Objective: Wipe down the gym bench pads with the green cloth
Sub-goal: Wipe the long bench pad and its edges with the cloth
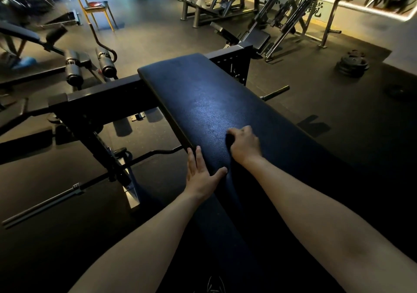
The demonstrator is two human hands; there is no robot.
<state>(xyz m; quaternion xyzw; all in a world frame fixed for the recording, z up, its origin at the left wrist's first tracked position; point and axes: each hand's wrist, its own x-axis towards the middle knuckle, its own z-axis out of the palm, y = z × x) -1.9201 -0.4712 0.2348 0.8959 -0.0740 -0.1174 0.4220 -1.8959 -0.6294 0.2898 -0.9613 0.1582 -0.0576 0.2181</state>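
Showing the right hand [242, 144] curled over a dark wad, presumably the soft, light cloth [229, 139], on the bench [203, 103] pad, left hand [200, 173] flat on its edge; bunching should keep its grip.

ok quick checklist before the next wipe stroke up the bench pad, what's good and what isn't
1. Right hand on the bench pad: ok, fingers curled on its surface.
2. Green cloth in that hand: cannot tell, only a dark bit shows under the fingers.
3. Left hand bracing: ok, fingers straight along the pad's left edge.
4. Pad ahead free of objects: ok, nothing lies on it.
5. Pad already clean: cannot tell, lighting is too dim.
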